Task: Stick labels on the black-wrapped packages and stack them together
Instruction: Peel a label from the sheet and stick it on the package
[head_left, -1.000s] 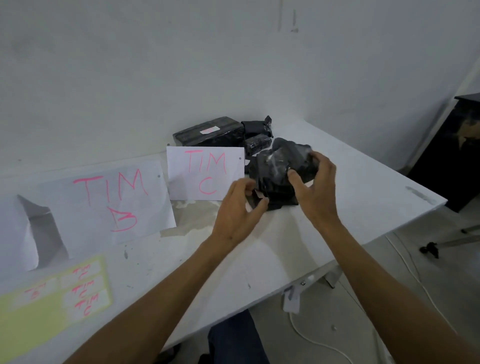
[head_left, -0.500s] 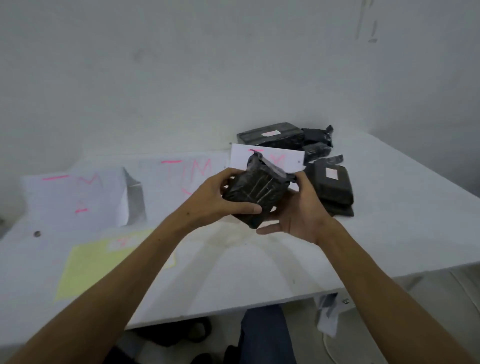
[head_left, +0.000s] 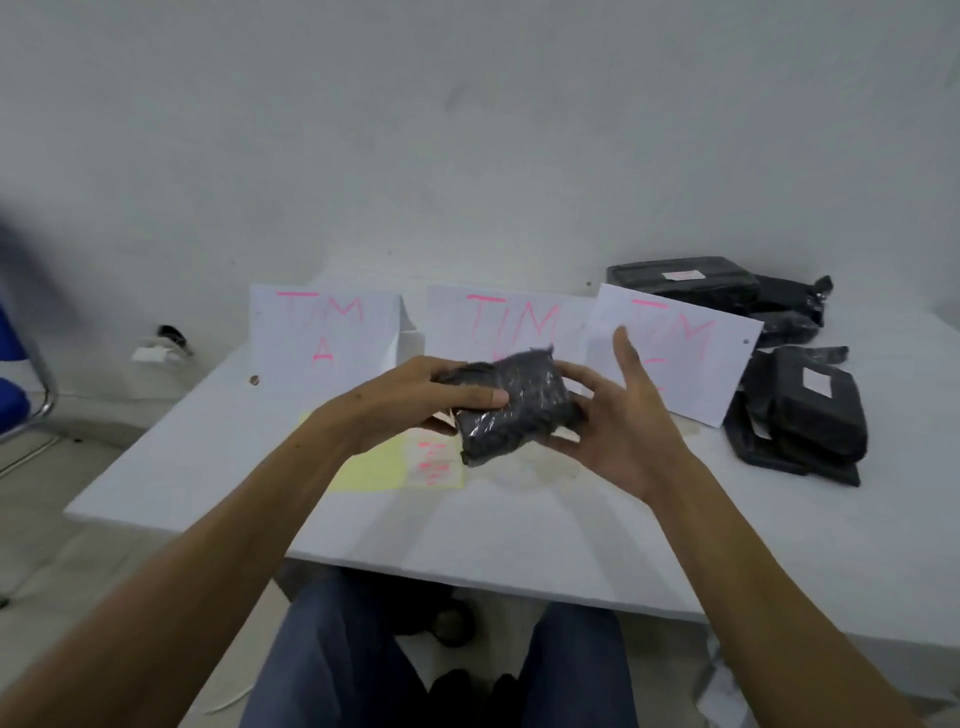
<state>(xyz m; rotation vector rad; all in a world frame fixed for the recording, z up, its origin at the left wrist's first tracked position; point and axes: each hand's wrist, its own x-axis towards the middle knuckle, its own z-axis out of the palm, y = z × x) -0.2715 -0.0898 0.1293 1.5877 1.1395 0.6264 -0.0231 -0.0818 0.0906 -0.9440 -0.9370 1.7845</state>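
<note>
2 hands hide the black package's underside.

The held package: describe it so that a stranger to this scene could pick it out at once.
Start at the white table, then the three "TIM" sheets standing along its back. Before the middle sheet, both hands lift one small black package. Unlike the packages lying at the right, it is off the table and shows no white label.
</note>
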